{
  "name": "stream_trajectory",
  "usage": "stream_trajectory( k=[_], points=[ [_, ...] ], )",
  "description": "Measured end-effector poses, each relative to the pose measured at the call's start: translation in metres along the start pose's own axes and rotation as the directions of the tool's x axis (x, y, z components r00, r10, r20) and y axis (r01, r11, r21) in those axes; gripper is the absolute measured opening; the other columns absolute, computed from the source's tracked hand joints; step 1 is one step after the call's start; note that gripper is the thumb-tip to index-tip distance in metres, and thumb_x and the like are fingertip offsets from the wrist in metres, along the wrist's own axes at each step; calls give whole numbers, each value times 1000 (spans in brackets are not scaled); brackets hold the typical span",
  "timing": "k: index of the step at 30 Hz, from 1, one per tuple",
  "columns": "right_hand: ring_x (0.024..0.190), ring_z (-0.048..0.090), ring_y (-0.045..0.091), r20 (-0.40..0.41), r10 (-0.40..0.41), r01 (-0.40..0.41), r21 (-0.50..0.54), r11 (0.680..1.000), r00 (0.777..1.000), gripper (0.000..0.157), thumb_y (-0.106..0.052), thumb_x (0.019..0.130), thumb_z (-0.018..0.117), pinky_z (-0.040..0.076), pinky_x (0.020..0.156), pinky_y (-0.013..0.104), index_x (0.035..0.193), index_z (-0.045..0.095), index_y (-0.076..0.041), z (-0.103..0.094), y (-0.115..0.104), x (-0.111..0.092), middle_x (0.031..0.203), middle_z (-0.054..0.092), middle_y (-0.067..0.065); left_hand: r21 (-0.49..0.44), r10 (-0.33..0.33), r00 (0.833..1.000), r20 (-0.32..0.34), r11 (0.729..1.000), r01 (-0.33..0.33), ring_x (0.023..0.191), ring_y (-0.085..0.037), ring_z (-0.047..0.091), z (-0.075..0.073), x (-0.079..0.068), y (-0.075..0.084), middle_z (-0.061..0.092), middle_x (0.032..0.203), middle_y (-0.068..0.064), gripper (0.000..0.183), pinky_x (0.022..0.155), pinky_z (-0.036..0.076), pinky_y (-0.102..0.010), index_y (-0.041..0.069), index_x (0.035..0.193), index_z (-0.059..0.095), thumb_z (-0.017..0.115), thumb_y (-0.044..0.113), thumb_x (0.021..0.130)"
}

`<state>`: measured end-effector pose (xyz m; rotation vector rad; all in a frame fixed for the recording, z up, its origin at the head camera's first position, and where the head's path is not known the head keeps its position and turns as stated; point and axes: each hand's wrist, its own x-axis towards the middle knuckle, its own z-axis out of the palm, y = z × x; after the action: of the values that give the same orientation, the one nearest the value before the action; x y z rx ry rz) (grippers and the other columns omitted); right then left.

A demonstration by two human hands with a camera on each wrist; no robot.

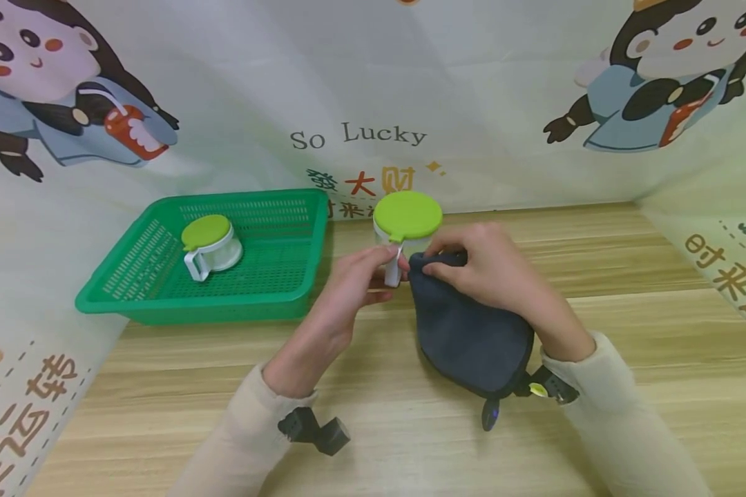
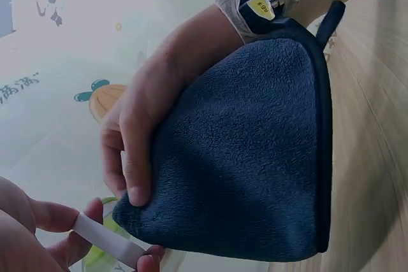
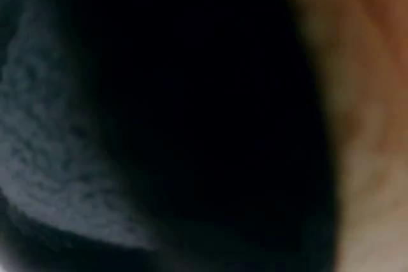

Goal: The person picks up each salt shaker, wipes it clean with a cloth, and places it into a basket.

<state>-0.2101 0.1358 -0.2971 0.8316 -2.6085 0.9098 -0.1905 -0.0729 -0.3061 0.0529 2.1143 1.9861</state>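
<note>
A lidded jar with a bright green top and a white handle stands near the back of the table. My left hand grips its handle, and the left wrist view shows fingers on both ends of the white handle. My right hand pinches a dark blue-grey cloth by its upper edge, close against the jar's side. The cloth hangs folded below that hand, its loop at the bottom. It hides part of the jar. Fuzzy cloth blurs across the right wrist view.
On the left stands a green plastic basket with slotted walls. Inside it is a similar green-lidded jar with a white handle. A printed sheet rises behind the wooden table and along its sides.
</note>
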Motion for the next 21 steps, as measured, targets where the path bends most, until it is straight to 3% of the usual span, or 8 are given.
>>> stream_trajectory(
  k=[6,14,19,21],
  points=[
    [89,75,19,-101,16,-9,66,998,995,9,-17,92,79,56,80,39,99,81,-13,-2,-4,-1,95,80,5,2,0,1000,-10,1000,0,97,-20,65,-1,-1,1,66,99,-2,31,87,53,-33,11,99,70,51,34,107],
    [81,69,17,15,70,-70,-16,997,997,8,-21,91,80,50,74,34,96,81,-15,0,-4,1,90,79,1,-1,14,1000,-10,1000,-14,97,-20,66,-1,-2,2,70,100,-5,31,87,53,-33,11,96,69,51,33,107],
    [84,72,17,-105,46,-40,56,998,993,9,-19,91,80,53,76,35,97,81,-13,-1,-6,-2,91,79,3,-6,8,1000,-14,1000,-8,95,-20,65,0,-1,1,66,93,0,31,86,53,-33,11,96,69,51,33,107],
    [85,73,18,-111,45,-38,58,998,993,8,-18,90,80,54,78,37,97,81,-13,-1,-7,-2,92,79,3,-8,4,1000,-13,1000,-4,95,-19,65,-1,-2,0,66,93,0,31,86,53,-33,11,97,69,51,34,107]
  ],
)
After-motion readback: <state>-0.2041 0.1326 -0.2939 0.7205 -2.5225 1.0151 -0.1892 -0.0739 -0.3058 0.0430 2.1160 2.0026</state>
